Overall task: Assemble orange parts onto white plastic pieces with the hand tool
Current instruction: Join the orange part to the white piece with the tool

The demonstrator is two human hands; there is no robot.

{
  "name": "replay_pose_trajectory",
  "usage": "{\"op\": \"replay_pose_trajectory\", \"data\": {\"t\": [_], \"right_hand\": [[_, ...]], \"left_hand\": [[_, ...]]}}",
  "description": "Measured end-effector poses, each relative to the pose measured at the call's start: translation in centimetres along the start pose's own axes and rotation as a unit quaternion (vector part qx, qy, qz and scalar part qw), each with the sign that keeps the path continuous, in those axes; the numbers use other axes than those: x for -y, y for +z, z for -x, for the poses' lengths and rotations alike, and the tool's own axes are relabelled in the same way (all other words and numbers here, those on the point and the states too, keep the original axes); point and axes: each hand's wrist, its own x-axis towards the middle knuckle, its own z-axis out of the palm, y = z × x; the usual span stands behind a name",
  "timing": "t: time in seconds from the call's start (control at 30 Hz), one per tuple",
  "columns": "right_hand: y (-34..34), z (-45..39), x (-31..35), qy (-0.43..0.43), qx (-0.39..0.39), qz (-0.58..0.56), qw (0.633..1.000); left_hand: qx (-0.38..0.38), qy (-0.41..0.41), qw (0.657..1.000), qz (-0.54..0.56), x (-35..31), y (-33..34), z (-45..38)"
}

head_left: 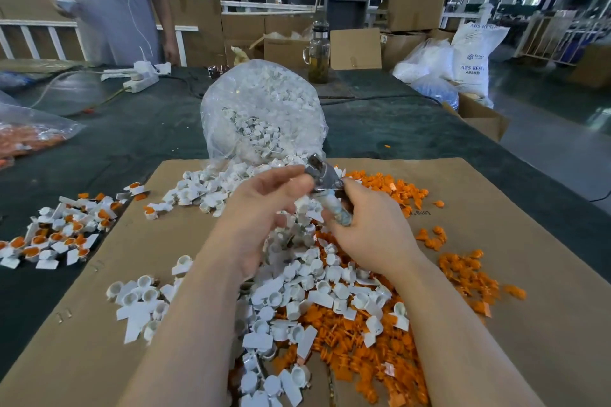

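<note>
My right hand grips the wrapped handle of a metal hand tool, whose jaws point up and away above the cardboard. My left hand reaches its fingers to the tool's jaws; what they pinch there is hidden. Loose white plastic pieces lie heaped under both hands. Orange parts spread to the right and toward me. A pile of white pieces fitted with orange parts lies at the left.
A cardboard sheet covers the dark green table. A clear bag of white pieces stands behind my hands, a bag of orange parts at far left. A person stands beyond the table; a glass jug stands at the back.
</note>
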Motion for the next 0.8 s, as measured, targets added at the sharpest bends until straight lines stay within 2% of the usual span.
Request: {"op": "replay_pose_trajectory", "data": {"t": [0.07,0.2,0.33,0.5,0.57,0.7,0.8], "right_hand": [[0.0,0.0,0.1,-0.013,0.007,0.006,1.0],[-0.2,0.0,0.1,-0.035,0.002,0.018,0.999],[-0.1,-0.2,0.1,-0.043,0.001,0.075,0.996],[-0.3,0.2,-0.8,0.001,0.045,0.143,0.989],[-0.2,0.1,-0.8,0.02,0.034,0.141,0.989],[-0.1,0.1,-0.9,0.064,-0.014,0.057,0.996],[-0.3,0.0,-1.8,0.152,-0.046,0.04,0.987]], "left_hand": [[0.027,0.027,0.999,0.006,0.5,1.0,0.2],[0.032,0.055,0.996,0.062,0.8,1.3,-0.1],[-0.032,0.052,0.997,0.05,0.9,1.4,-0.1],[-0.142,0.071,0.985,0.071,0.8,0.9,-0.5],[-0.154,0.078,0.983,0.071,0.7,0.7,-0.6],[-0.141,0.111,0.983,-0.036,1.0,0.5,-0.7],[-0.167,0.106,0.96,-0.199,1.4,0.1,-0.9]]}}
